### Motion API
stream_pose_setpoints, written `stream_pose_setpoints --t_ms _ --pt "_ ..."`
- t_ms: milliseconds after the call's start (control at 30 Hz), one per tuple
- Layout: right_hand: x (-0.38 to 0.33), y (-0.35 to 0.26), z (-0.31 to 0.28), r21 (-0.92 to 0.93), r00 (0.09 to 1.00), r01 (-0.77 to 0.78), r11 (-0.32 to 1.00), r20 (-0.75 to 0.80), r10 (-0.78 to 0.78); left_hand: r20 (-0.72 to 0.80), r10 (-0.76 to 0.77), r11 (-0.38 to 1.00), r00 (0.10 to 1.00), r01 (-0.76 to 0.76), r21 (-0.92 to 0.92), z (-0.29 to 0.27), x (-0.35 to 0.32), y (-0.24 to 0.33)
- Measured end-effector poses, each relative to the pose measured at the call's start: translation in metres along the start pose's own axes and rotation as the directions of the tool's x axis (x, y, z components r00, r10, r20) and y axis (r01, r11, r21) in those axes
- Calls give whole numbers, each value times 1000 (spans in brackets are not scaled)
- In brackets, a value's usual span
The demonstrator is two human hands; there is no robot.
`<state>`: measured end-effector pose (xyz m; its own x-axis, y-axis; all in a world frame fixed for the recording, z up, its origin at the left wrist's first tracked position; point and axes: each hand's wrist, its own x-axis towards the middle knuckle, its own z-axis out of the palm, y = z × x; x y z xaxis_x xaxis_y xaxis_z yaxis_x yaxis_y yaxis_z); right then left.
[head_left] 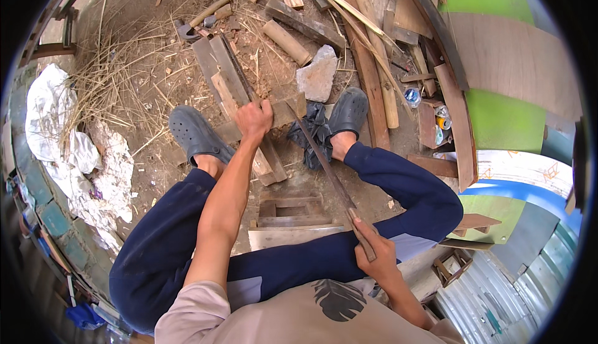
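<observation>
My left hand (254,120) is closed round a narrow strip of wood (237,64), which runs forward from the fist over a crosswise wooden block (288,108). Pale and brown boards (218,73) lie beside it. My right hand (377,254) grips the wooden handle of a machete (327,166) near my right thigh. Its long, narrow dark blade slants forward and left, the tip close to the right end of the block. The exact contact between tip and block cannot be made out. My left fingers partly hide the strip.
A hammer (187,31), bamboo pieces (286,42) and a pale stone (317,73) lie ahead. Black plastic (311,133) sits between my clogs. Long planks (361,64) lie right, a white sack (50,113) left. A small wooden frame (293,210) is near my legs.
</observation>
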<state>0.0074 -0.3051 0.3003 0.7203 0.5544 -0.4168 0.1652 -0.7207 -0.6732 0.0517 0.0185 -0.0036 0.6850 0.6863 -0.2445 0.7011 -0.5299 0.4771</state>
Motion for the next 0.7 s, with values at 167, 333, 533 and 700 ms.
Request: stream_pose_setpoints --t_ms 167,333,533,700 --pt "184 25 75 52 996 91 994 -28 -90 73 10 1000 997 -10 -8 8 -6 11" --pt "156 0 71 -9 998 -41 999 43 41 57 -7 1000 998 9 -21 0 4 8" --pt "13 -13 4 2 1000 15 1000 4 -15 19 -23 999 1000 23 -31 -5 -3 3" --pt "187 1 80 9 998 45 999 -39 -45 58 1 996 998 4 -89 -2 -3 13"
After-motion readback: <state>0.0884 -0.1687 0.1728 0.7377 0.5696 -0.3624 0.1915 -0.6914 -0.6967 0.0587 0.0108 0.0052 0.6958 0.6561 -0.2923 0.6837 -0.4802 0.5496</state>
